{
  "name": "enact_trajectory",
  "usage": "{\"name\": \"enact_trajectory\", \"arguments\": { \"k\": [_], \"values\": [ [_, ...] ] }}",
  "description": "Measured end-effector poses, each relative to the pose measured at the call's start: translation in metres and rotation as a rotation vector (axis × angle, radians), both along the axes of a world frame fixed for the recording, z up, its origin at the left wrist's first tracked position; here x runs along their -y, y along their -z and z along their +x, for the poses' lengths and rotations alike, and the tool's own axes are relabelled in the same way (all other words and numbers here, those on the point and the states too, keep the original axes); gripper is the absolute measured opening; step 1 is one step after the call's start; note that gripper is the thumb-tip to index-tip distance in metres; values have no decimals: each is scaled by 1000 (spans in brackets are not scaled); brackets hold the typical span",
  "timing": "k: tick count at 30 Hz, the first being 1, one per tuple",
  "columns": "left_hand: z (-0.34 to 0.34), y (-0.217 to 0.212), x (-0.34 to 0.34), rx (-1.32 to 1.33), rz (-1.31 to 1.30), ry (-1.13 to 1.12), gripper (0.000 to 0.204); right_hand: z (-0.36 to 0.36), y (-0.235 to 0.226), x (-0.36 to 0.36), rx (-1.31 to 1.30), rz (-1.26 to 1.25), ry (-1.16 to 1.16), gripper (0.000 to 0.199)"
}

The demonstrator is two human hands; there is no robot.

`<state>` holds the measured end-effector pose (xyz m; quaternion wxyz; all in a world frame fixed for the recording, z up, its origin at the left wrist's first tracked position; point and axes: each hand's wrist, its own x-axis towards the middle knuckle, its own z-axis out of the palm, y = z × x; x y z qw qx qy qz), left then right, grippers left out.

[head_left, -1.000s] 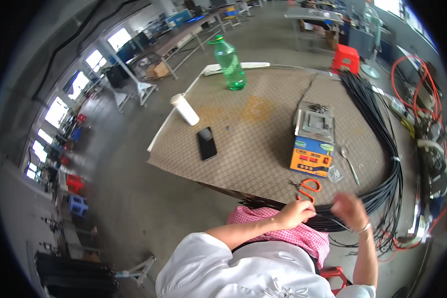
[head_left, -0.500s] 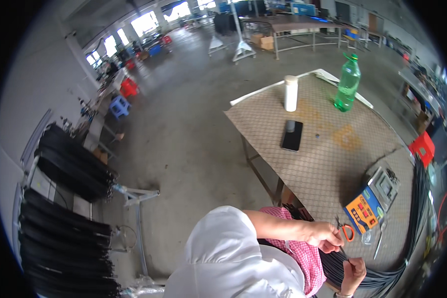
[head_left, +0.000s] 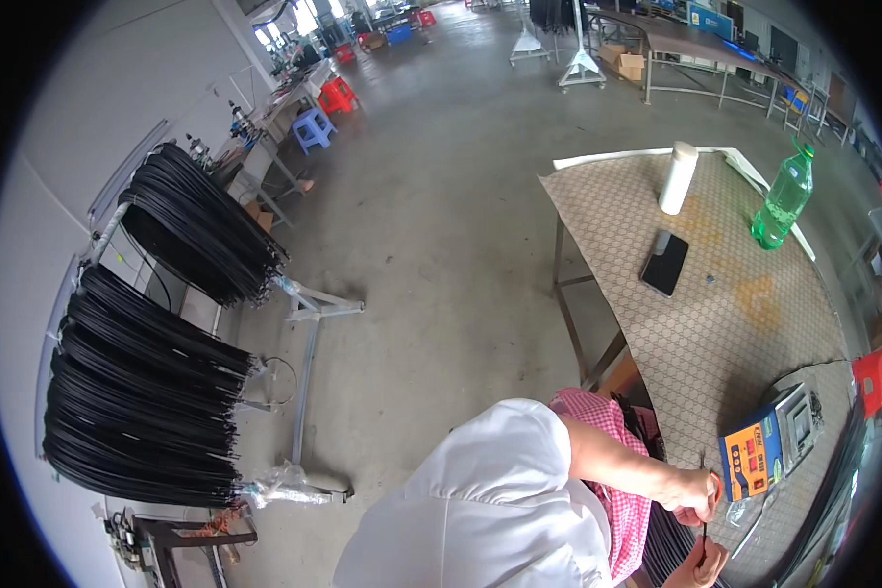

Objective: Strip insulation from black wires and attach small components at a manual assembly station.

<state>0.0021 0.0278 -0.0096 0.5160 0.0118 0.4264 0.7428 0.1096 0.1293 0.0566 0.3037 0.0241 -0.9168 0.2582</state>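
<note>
The view has swung left, so racks of black cable bundles (head_left: 157, 392) now fill the left side and the bench (head_left: 715, 294) sits at the right with a green bottle (head_left: 786, 196) and a dark phone (head_left: 665, 265). At the bench's near edge, the left hand (head_left: 691, 490) grips orange-handled scissors (head_left: 715, 482) beside an orange box (head_left: 752, 453). The right hand (head_left: 704, 563) pinches a thin black cable (head_left: 704, 534) just below the scissors, as before.

Hands (head_left: 694, 495) on black cables (head_left: 668, 534) (table edge)
</note>
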Motion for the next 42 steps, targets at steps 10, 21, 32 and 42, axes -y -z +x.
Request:
{"name": "enact_trajectory", "arguments": {
  "k": [10, 21, 32, 42],
  "values": [
    [0, 3, -1, -505, -49, -95, 14, 1, 11, -6, 39, -89, -21, 8],
    [16, 5, -34, 70, 140, -426, 24, 16, 51, -33, 243, -701, 154, 15],
    [15, -25, -9, -180, 136, -49, 15, 18, 30, -44, 414, -1417, -17, 16],
    [9, -31, -3, -272, 86, -58, 12, 21, 23, -40, 602, -1557, -125, 20]
  ]
}}
